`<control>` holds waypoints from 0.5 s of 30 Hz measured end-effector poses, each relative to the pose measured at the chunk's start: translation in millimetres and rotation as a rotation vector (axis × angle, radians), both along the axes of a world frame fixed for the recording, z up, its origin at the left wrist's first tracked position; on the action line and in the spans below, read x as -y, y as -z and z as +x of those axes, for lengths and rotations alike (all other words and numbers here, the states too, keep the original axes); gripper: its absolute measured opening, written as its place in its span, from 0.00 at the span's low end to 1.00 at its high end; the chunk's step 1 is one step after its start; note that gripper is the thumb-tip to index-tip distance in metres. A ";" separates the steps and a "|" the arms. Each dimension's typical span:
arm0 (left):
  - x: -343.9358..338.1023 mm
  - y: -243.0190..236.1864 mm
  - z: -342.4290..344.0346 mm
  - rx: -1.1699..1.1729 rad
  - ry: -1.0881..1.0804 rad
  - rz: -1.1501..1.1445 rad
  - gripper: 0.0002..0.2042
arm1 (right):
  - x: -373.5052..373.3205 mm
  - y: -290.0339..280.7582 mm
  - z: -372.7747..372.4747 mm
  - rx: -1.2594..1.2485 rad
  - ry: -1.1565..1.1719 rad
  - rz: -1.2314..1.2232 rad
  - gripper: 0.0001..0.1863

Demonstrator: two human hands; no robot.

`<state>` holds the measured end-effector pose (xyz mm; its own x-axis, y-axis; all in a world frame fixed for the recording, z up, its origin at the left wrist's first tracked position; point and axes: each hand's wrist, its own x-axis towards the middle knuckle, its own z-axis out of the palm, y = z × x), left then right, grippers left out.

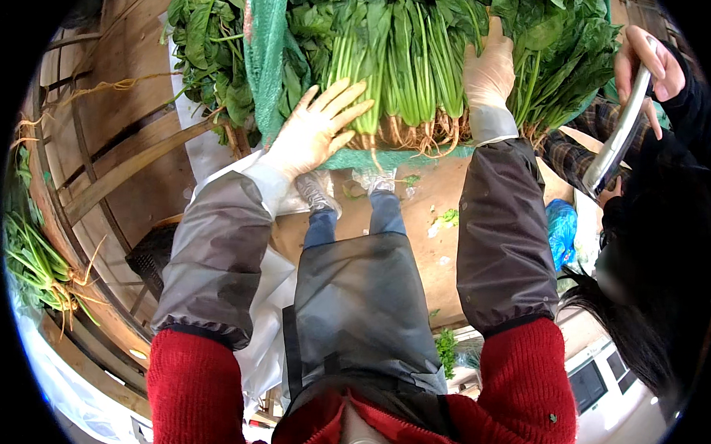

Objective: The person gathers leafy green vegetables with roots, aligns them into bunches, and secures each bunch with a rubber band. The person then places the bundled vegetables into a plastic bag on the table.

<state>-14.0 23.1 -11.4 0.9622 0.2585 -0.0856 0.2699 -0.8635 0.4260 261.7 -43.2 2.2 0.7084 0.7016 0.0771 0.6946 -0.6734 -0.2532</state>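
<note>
Bunches of spinach [408,59] with pale green stems and pinkish-brown roots lie in a row, roots toward me, on a green woven sheet [365,158]. My left hand [316,127], in a thin pale glove, rests at the left end of the stems, fingers spread and holding nothing. My right hand [488,74], gloved the same way, lies flat between the middle stems and another spinach bunch [544,80] on the right. Its fingers point away from me, and leaves partly cover their tips. A fold of green woven sacking [265,62] stands left of the row.
More spinach [209,52] lies left of the sacking, and a loose bunch [41,262] sits at the far left by a wooden frame [122,167]. A person at the right holds a phone-like device [621,125]. Below are a blue plastic bag [560,229] and a black crate [152,254].
</note>
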 end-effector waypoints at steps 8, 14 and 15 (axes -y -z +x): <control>29.0 -4.4 20.7 0.003 -0.129 0.033 0.29 | -0.9 -5.6 -7.8 -0.063 -0.007 0.048 0.32; 49.3 -29.7 53.5 0.157 -0.385 -0.067 0.31 | -0.4 -1.5 -8.2 -0.054 -0.015 0.073 0.30; 48.2 -33.3 54.0 0.174 -0.431 -0.086 0.31 | -1.2 -2.1 -9.3 -0.048 -0.017 0.075 0.30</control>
